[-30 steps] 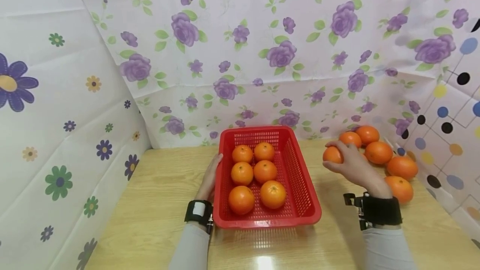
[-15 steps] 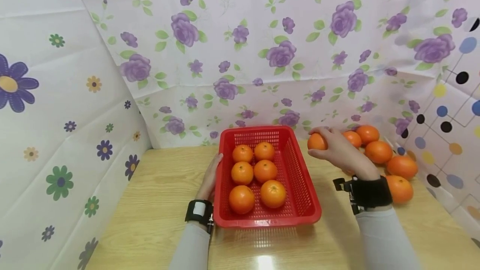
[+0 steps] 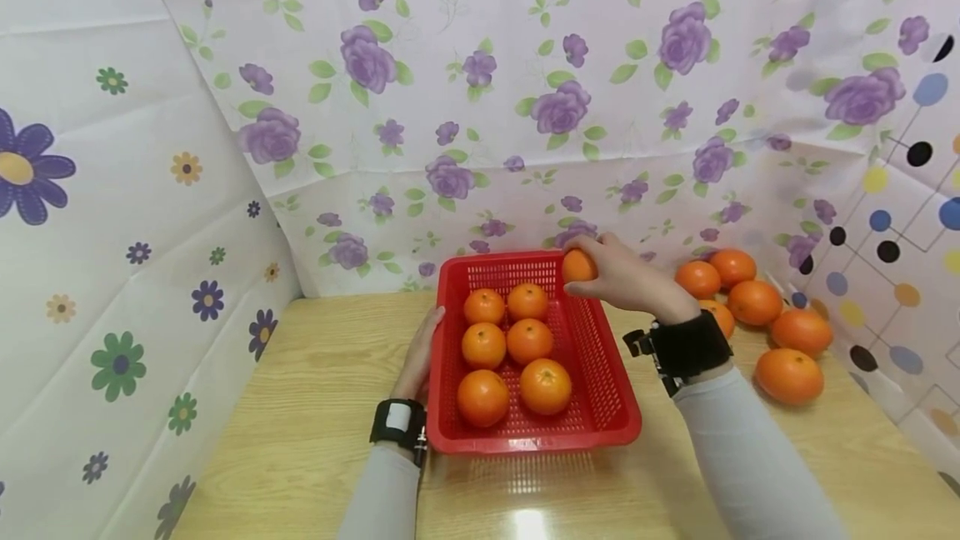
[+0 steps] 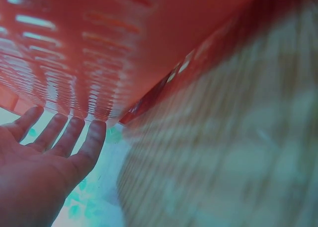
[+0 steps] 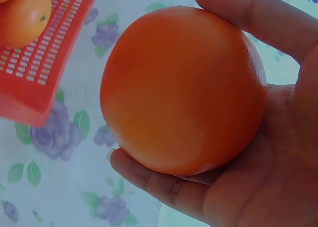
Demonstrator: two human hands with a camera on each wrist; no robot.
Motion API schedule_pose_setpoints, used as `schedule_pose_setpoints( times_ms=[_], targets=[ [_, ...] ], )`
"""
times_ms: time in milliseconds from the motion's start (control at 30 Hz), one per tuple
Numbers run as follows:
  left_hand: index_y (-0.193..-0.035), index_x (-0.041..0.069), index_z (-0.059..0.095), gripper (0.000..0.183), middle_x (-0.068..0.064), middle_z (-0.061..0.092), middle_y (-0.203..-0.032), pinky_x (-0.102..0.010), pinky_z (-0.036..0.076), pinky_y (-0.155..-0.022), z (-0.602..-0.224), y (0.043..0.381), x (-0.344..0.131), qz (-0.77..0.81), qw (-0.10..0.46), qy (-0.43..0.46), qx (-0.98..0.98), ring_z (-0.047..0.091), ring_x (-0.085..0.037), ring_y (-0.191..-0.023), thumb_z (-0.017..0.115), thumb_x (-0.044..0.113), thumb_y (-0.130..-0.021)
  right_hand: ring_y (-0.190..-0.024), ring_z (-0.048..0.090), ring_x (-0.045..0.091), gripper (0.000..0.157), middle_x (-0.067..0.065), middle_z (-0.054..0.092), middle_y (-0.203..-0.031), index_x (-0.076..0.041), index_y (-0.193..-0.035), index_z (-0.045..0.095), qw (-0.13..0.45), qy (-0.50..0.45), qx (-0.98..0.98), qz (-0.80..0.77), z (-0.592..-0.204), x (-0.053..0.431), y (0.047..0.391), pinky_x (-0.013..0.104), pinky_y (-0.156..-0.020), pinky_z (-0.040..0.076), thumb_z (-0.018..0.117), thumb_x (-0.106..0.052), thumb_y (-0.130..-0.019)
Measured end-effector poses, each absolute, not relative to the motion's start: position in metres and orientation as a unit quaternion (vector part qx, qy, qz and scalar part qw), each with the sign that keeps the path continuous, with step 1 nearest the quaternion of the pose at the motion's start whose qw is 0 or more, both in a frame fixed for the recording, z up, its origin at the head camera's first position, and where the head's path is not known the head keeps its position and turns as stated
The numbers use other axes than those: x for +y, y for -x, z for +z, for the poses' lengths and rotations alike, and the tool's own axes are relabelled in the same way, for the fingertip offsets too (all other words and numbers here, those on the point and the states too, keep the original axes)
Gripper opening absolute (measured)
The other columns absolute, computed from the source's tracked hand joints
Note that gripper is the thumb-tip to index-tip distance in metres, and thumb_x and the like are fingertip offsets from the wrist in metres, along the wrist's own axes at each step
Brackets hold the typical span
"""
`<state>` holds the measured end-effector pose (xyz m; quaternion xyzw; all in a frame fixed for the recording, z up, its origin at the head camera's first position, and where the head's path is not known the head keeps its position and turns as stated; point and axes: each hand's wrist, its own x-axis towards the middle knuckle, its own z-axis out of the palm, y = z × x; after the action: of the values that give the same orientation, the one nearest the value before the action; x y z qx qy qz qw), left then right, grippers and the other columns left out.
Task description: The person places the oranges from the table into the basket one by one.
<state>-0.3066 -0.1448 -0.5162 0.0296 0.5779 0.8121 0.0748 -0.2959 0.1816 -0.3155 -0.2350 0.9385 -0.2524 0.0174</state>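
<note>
A red plastic basket (image 3: 534,446) with slotted walls stands on the table, several oranges (image 3: 483,347) lying in two columns inside it. The left hand (image 3: 420,357) rests against the basket's left wall; in the left wrist view its fingers (image 4: 92,142) are extended, their tips at the slotted side. Over the basket's back right corner, the right hand (image 3: 626,273) holds an orange (image 3: 580,266) between thumb and fingers. The right wrist view shows this orange (image 5: 184,90) large and smooth, gripped from both sides, with the basket's edge beyond it.
Several more oranges (image 3: 755,303) lie grouped on the table at the right, near the polka-dot sheet (image 3: 900,290). A floral sheet (image 3: 465,107) hangs behind the table. Light wood tabletop (image 3: 315,423) extends left of the basket.
The right hand has carried its orange leftward and slightly up, from beside the group at the right to over the basket's back right corner. The left hand and basket have stayed put.
</note>
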Motion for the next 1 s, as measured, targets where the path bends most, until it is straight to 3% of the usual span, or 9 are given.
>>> schedule_pose_setpoints(
  times_ms=[333, 667, 1000],
  targets=[
    [-0.162, 0.028, 0.032, 0.065, -0.005, 0.041, -0.161, -0.052, 0.041, -0.116, -0.517, 0.307, -0.145, 0.807, 0.071, -0.029, 0.586, 0.043, -0.030, -0.145, 0.049, 0.056, -0.106, -0.094, 0.060, 0.035, 0.057, 0.031, 0.044, -0.136, -0.010, -0.145, 0.051, 0.036, 0.242, 0.942, -0.230, -0.315, 0.151, 0.304, 0.041, -0.075, 0.054, 0.076, -0.028, -0.096],
    [-0.163, 0.028, 0.032, 0.065, -0.005, 0.041, -0.161, -0.051, 0.042, -0.115, -0.516, 0.307, -0.145, 0.803, 0.075, -0.029, 0.590, 0.043, -0.029, -0.145, 0.048, 0.056, -0.107, -0.129, 0.047, 0.047, 0.061, 0.031, 0.037, -0.147, -0.010, -0.151, 0.047, 0.098, 0.255, 0.935, -0.225, -0.318, 0.126, 0.304, 0.058, -0.100, 0.048, 0.071, -0.035, -0.101],
    [-0.161, 0.029, 0.032, 0.064, -0.006, 0.042, -0.160, -0.052, 0.041, -0.115, -0.516, 0.306, -0.145, 0.804, 0.080, -0.036, 0.588, 0.043, -0.032, -0.145, 0.048, 0.057, -0.107, -0.131, 0.042, 0.048, 0.052, 0.028, 0.040, -0.138, -0.009, -0.144, 0.049, 0.091, 0.275, 0.934, -0.209, -0.337, 0.103, 0.316, 0.057, -0.105, 0.048, 0.070, -0.030, -0.101]
  ],
)
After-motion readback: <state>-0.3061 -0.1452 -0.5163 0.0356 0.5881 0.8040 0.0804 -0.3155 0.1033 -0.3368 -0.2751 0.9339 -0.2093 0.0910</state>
